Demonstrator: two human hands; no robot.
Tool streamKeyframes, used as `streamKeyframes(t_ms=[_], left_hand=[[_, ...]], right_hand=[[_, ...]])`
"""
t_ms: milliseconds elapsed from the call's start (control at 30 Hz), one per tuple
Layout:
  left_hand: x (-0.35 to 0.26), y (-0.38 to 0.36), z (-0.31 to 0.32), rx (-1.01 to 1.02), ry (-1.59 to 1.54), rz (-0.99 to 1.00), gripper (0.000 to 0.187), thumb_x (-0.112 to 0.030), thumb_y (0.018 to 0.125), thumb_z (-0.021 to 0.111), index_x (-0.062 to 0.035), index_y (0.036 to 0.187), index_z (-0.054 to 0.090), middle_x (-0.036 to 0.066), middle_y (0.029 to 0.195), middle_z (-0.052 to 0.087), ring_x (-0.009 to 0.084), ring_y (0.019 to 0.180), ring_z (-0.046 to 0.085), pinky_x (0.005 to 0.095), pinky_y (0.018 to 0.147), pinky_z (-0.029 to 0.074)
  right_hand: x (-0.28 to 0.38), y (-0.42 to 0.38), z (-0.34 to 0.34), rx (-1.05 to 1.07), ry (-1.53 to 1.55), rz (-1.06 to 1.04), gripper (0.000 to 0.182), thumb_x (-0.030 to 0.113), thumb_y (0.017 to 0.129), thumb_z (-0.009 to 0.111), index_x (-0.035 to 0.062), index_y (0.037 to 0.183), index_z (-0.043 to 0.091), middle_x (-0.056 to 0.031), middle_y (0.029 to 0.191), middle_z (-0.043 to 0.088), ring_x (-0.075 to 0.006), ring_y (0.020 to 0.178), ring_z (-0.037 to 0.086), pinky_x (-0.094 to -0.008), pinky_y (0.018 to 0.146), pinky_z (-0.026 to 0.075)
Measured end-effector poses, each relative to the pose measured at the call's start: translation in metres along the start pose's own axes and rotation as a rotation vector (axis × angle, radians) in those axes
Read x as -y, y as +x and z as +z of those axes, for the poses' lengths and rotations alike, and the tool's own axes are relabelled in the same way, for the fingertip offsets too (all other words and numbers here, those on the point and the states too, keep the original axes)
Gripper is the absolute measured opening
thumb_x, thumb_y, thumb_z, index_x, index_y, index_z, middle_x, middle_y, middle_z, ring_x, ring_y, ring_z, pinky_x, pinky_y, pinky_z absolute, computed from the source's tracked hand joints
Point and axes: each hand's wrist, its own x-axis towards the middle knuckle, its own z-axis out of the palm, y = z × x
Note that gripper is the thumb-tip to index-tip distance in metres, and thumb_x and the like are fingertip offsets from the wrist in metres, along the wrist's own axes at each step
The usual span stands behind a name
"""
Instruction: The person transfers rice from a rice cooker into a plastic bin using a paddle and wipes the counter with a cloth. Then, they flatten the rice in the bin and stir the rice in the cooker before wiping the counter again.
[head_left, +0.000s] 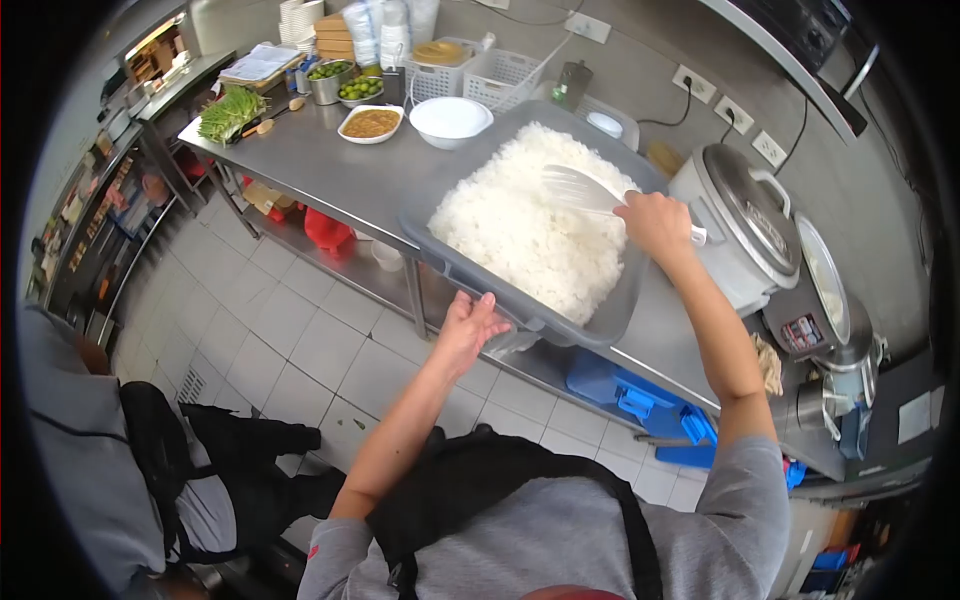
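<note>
Rice scoop [580, 188] is grasped by the right hand [657, 228], long axis directed leftward over the rice [530, 245] in the grey tub [612, 318]; left hand [470, 330] is held open beside the near rim, contact unclear.

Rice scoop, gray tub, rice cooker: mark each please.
Rice scoop [582, 190]: head view, on its clear blade.
Gray tub [626, 294]: head view, on the inner wall beside the rice [530, 220].
Rice cooker [712, 252]: head view, on the pale body below the lid [742, 190].

A steel counter [300, 150] and rice cooker [728, 226] show a commercial kitchen.
</note>
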Motion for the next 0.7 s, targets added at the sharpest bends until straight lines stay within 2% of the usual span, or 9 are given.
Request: streamKeyframes(t_ms=[67, 100, 167, 233, 333, 433, 533, 667, 700], left_hand=[[0.000, 0.002, -0.001, 0.013, 0.020, 0.002, 0.027, -0.022, 0.092, 0.046, -0.0084, 0.113, 0.037, 0.011, 0.109, 0.054, 0.0194, 0.091, 0.058, 0.0318, 0.075, 0.048], [-0.001, 0.000, 0.001, 0.005, 0.015, 0.002, 0.027, -0.022, 0.092, 0.046, -0.0084, 0.113, 0.037, 0.011, 0.110, 0.054, 0.0193, 0.091, 0.058, 0.0317, 0.075, 0.048], [0.000, 0.000, 0.000, 0.003, 0.012, -0.013, 0.028, -0.022, 0.092, 0.047, -0.0080, 0.114, 0.038, 0.010, 0.109, 0.053, 0.0188, 0.089, 0.058, 0.0314, 0.075, 0.048], [-0.004, -0.001, 0.002, -0.009, 0.024, -0.006, 0.026, -0.022, 0.092, 0.047, -0.0075, 0.112, 0.039, 0.009, 0.107, 0.054, 0.0182, 0.087, 0.058, 0.0314, 0.075, 0.048], [-0.003, -0.003, 0.001, -0.052, 0.022, -0.011, 0.025, -0.021, 0.091, 0.047, -0.0070, 0.110, 0.039, 0.008, 0.105, 0.055, 0.0173, 0.085, 0.058, 0.0315, 0.074, 0.049], [-0.002, -0.001, 0.001, -0.063, 0.037, -0.020, 0.023, -0.020, 0.092, 0.047, -0.0069, 0.109, 0.040, 0.008, 0.103, 0.055, 0.0166, 0.084, 0.058, 0.0316, 0.074, 0.049], [0.001, -0.001, 0.001, -0.056, 0.029, -0.025, 0.022, -0.020, 0.092, 0.046, -0.0067, 0.109, 0.039, 0.009, 0.103, 0.055, 0.0165, 0.083, 0.059, 0.0315, 0.074, 0.048], [0.000, 0.001, -0.001, -0.039, 0.025, -0.016, 0.021, -0.019, 0.092, 0.046, -0.0065, 0.107, 0.039, 0.009, 0.101, 0.055, 0.0168, 0.083, 0.059, 0.0313, 0.075, 0.048], [-0.001, 0.001, -0.001, -0.031, 0.011, -0.018, 0.023, -0.019, 0.091, 0.047, -0.0062, 0.108, 0.038, 0.008, 0.101, 0.054, 0.0163, 0.082, 0.058, 0.0309, 0.074, 0.048]], right_hand=[[0.017, 0.007, -0.010, -0.028, 0.020, 0.026, 0.024, 0.035, 0.081, 0.055, 0.0122, 0.078, 0.064, -0.0107, 0.069, 0.063, -0.0274, 0.068, 0.064, -0.0385, 0.059, 0.050], [0.024, 0.015, 0.003, 0.068, 0.001, -0.007, 0.025, 0.035, 0.081, 0.055, 0.0122, 0.082, 0.065, -0.0099, 0.073, 0.065, -0.0270, 0.072, 0.065, -0.0397, 0.061, 0.050], [0.007, 0.041, 0.051, 0.102, -0.040, 0.078, 0.026, 0.035, 0.081, 0.055, 0.0121, 0.086, 0.065, -0.0094, 0.078, 0.065, -0.0272, 0.075, 0.064, -0.0406, 0.062, 0.050], [-0.016, 0.071, 0.060, 0.156, -0.102, 0.161, 0.028, 0.036, 0.082, 0.055, 0.0118, 0.092, 0.065, -0.0085, 0.086, 0.066, -0.0271, 0.081, 0.064, -0.0417, 0.064, 0.050], [-0.032, 0.101, 0.039, 0.121, -0.092, 0.098, 0.024, 0.030, 0.081, 0.055, 0.0121, 0.094, 0.063, -0.0083, 0.087, 0.066, -0.0264, 0.082, 0.064, -0.0404, 0.065, 0.050], [-0.015, 0.128, 0.054, 0.017, -0.072, 0.065, 0.019, 0.021, 0.080, 0.054, 0.0133, 0.096, 0.061, -0.0068, 0.087, 0.066, -0.0244, 0.082, 0.064, -0.0403, 0.064, 0.049], [-0.004, 0.125, 0.082, 0.029, -0.281, -0.109, 0.018, 0.015, 0.079, 0.052, 0.0156, 0.095, 0.059, -0.0050, 0.086, 0.066, -0.0239, 0.081, 0.064, -0.0408, 0.062, 0.049], [-0.062, 0.118, 0.059, 0.246, -0.463, -0.178, 0.019, 0.015, 0.078, 0.052, 0.0182, 0.095, 0.061, -0.0056, 0.085, 0.066, -0.0237, 0.082, 0.064, -0.0436, 0.058, 0.048], [-0.072, 0.114, 0.050, 0.189, -0.451, -0.165, 0.016, 0.016, 0.078, 0.052, 0.0178, 0.091, 0.062, -0.0062, 0.082, 0.065, -0.0230, 0.079, 0.064, -0.0413, 0.059, 0.048]])
